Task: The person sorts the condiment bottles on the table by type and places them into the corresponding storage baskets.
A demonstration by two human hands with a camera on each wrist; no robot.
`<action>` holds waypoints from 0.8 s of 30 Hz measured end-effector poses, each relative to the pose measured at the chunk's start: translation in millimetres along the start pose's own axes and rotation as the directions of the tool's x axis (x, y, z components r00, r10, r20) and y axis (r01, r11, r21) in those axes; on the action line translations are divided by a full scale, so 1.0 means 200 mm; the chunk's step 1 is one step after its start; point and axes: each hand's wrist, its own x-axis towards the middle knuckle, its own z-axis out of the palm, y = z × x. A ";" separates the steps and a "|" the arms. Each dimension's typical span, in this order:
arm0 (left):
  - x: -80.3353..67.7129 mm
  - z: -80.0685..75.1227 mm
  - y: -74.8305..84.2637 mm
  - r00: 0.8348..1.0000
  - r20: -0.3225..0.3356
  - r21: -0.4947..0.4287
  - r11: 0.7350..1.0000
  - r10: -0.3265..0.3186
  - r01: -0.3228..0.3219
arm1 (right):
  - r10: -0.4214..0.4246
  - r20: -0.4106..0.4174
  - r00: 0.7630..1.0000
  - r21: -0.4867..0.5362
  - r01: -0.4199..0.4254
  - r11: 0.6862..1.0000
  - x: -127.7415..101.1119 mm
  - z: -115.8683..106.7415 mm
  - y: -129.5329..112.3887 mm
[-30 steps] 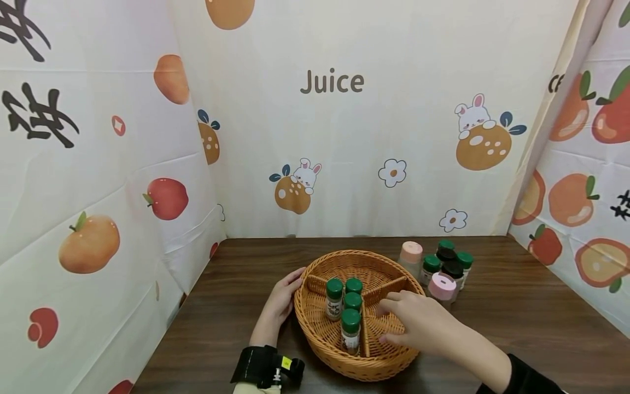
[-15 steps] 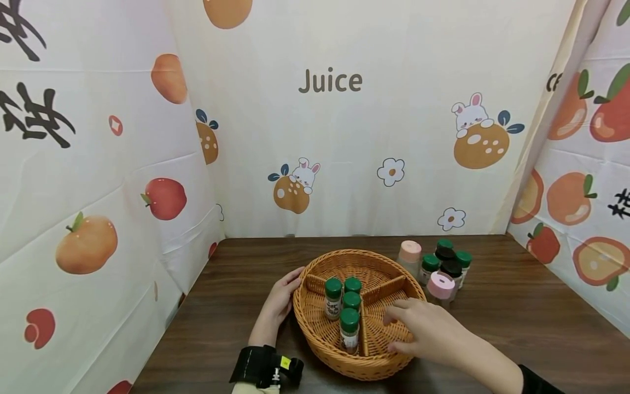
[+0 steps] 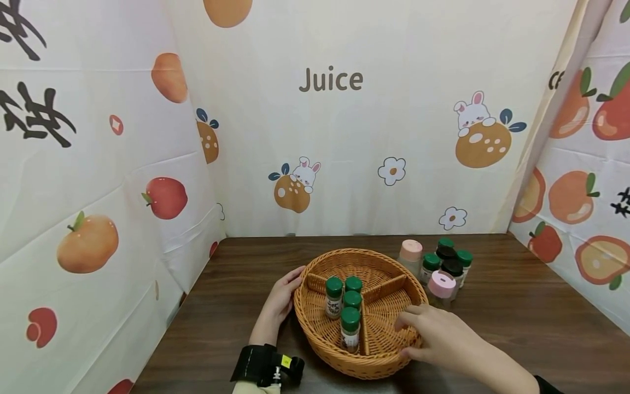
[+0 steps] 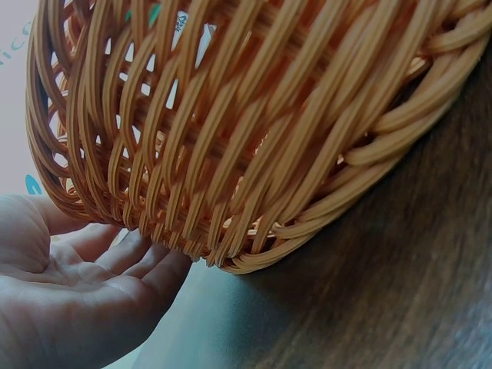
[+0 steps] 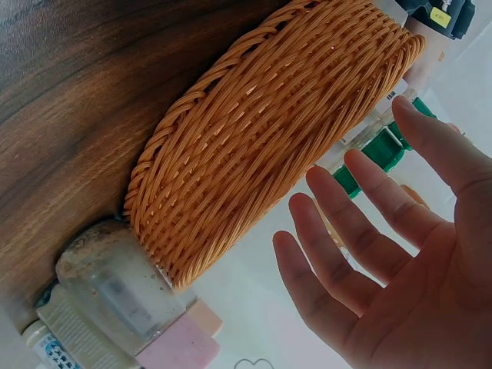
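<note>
A round wicker basket (image 3: 361, 368) with dividers stands on the table. In one compartment are several green-capped spice jars (image 3: 350, 328), upright. My left hand (image 3: 281, 298) holds the basket's left side; in the left wrist view, that hand (image 4: 84, 284) has its fingers at the rim, the tips partly hidden behind the weave. My right hand (image 3: 435, 336) is over the basket's right edge with nothing in it. Loosely bent and spread, the fingers of the right hand (image 5: 407, 284) stand apart from the wicker in the right wrist view.
Right behind the basket, jars cluster on the table: a pink-capped jar (image 3: 441, 287), a peach-capped jar (image 3: 410, 254), and black- and green-capped ones such as a green-capped jar (image 3: 464, 260). Fruit-printed curtains (image 3: 344, 126) enclose the dark wooden table (image 3: 531, 295).
My right hand has drawn back to the right, from over the right compartment to the basket's edge. The left hand, the basket and the jars have stayed in place.
</note>
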 end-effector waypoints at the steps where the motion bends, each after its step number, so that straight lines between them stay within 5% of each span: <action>1: 0.00 0.00 0.00 1.000 0.001 0.001 1.000 0.000 0.000 | -0.002 -0.004 1.000 0.002 0.002 1.000 0.00 0.00 0.00; 24: -0.01 0.00 0.00 1.000 0.005 0.002 1.000 0.000 0.000 | 0.008 0.025 1.000 0.086 -0.011 0.996 -0.11 0.02 0.02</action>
